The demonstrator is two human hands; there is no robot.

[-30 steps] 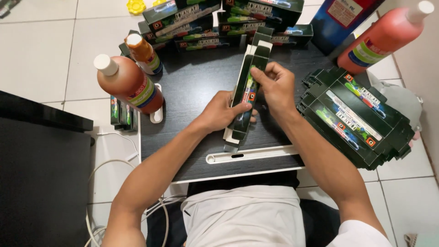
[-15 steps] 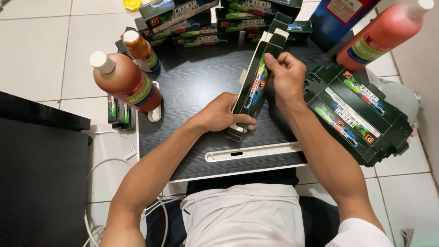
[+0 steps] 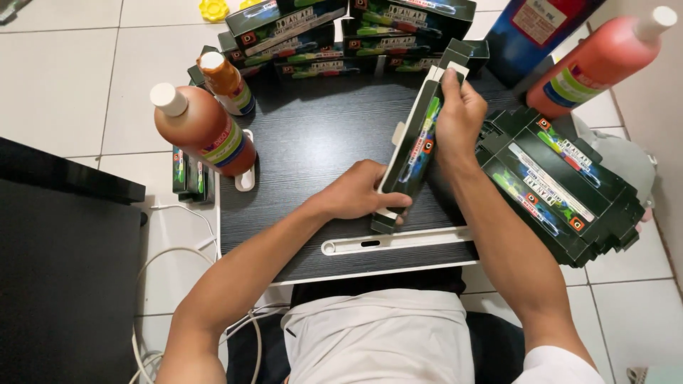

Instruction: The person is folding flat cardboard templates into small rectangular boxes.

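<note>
I hold a long, narrow black carton (image 3: 416, 153) with bright printing above a small dark lap table (image 3: 306, 149). My left hand (image 3: 359, 192) grips its near end, thumb along the side. My right hand (image 3: 459, 117) clasps its far end, where the flaps stand open. The carton lies tilted, pointing away from me. A pile of flat black cartons (image 3: 562, 181) of the same kind sits at the table's right edge, just beside my right forearm.
Two orange-red bottles with white caps (image 3: 203, 128) (image 3: 226, 82) stand at the table's left. Another red bottle (image 3: 601, 60) and a blue container (image 3: 541, 32) are at the right rear. Assembled boxes (image 3: 341, 32) line the back. A black surface (image 3: 64, 270) and white cables (image 3: 167, 284) lie left.
Both hands have moved the carton a little to the right and farther away, and its far flaps have opened out. My right hand slid up toward the far end.
</note>
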